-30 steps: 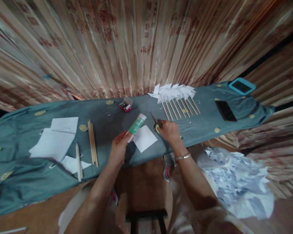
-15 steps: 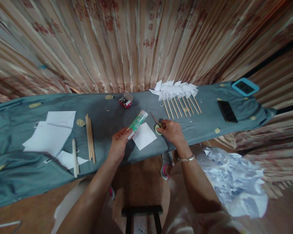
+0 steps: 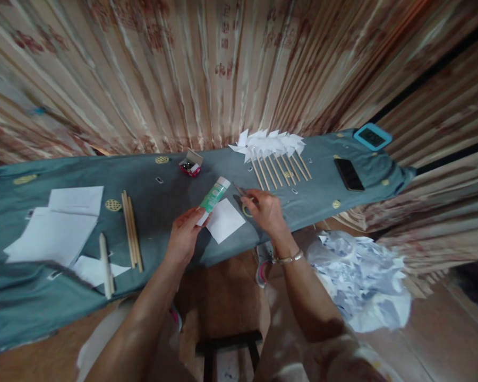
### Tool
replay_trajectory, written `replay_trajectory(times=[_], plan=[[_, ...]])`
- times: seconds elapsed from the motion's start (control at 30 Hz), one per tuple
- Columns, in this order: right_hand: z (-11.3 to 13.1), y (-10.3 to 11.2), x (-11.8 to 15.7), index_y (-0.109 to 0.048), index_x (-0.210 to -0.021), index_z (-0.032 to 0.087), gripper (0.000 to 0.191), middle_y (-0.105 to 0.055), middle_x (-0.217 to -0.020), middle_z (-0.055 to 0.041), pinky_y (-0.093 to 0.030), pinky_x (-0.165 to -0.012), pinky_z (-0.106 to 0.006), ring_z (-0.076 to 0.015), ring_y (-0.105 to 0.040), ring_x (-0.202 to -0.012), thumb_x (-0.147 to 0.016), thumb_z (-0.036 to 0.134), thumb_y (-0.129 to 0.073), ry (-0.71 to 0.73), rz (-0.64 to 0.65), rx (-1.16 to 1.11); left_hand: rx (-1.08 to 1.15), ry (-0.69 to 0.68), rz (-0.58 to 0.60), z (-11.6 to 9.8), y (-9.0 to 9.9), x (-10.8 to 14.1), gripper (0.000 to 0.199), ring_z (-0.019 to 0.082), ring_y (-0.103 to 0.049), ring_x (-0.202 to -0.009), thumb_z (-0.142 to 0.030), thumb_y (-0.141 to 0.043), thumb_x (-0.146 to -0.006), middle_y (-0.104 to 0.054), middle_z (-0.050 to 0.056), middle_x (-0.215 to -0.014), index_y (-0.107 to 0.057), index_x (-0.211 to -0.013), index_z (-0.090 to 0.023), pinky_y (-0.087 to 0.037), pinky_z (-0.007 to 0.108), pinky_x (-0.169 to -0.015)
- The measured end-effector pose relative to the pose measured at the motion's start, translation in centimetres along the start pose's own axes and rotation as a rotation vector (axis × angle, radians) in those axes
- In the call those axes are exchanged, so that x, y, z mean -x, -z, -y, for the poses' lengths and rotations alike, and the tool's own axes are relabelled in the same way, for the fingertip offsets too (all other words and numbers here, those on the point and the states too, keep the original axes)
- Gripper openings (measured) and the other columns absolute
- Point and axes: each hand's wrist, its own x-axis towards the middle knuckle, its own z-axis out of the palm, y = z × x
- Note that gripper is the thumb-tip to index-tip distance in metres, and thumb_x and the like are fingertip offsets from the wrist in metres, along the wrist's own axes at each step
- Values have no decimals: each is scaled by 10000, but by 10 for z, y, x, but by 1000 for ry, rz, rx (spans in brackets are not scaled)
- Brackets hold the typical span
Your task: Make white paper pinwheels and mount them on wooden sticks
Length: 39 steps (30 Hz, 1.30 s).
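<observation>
My left hand [image 3: 183, 233] is closed around the lower end of a green and white glue stick [image 3: 213, 198], which tilts up to the right. Just under its lower end lies a square of white paper [image 3: 225, 222] on the cloth. To the right of the paper, my right hand [image 3: 266, 212] has its fingers closed on a pair of scissors [image 3: 246, 208] with yellow-green handles. The blades point up and left, and my fingers partly cover the handles. Beyond both hands lies a row of white paper pinwheels [image 3: 271, 144] on wooden sticks.
A small open red box [image 3: 191, 163] holds tiny items. Leftward are loose wooden sticks [image 3: 132, 231], a pale pen-like tool [image 3: 105, 265] and white sheets [image 3: 59, 233]. Rightward lie a phone [image 3: 349, 175] and a blue-framed device [image 3: 372, 137]. A bag of paper scraps [image 3: 360, 281] stands below.
My view has swung a little to the right, so the table's things appear further left. My right hand has turned slightly over the scissors, covering more of the handles. The glue stick stays in my left hand.
</observation>
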Motion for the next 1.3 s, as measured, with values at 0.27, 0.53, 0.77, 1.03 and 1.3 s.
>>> replay_trajectory(times=[0.27, 0.53, 0.77, 1.03, 1.3], plan=[[29, -31, 10, -712, -1011, 196, 367, -757, -941, -45, -510, -779, -291, -174, -683, -825, -814, 503, -676, -62, -17, -826, -55, -24, 36, -10, -2, 0, 276, 141, -570, -644, -422, -830, -545, -658, 7, -668, -702, -650, -201, -483, 245, -626], [47, -38, 12, -674, -773, 203, 431, -666, -652, 34, -456, -537, -222, -99, -573, -562, -658, 605, -776, -147, 226, -1284, -28, 43, 189, -9, 0, 5, 235, 130, -587, -603, -377, -815, -599, -675, 14, -656, -701, -661, -181, -493, 228, -582], [49, -43, 20, -681, -748, 171, 429, -684, -625, 46, -497, -535, -219, -86, -598, -521, -568, 509, -873, -282, 355, -1501, 54, 153, 279, -4, 4, 9, 255, 116, -606, -571, -348, -819, -611, -684, 31, -636, -703, -673, -130, -502, 213, -551], [49, -43, 23, -695, -756, 178, 405, -678, -621, 37, -471, -548, -239, -92, -569, -536, -582, 498, -872, -300, 329, -1490, 58, 188, 278, -1, 8, 10, 278, 113, -600, -527, -350, -822, -634, -699, 59, -638, -707, -691, -103, -498, 216, -523], [44, -37, 16, -708, -699, 179, 437, -682, -641, 31, -451, -575, -217, -75, -547, -567, -494, 514, -901, -408, 173, -1462, -2, 150, 270, -3, 13, 12, 330, 113, -597, -557, -419, -843, -581, -693, 46, -650, -721, -672, -126, -495, 221, -558]])
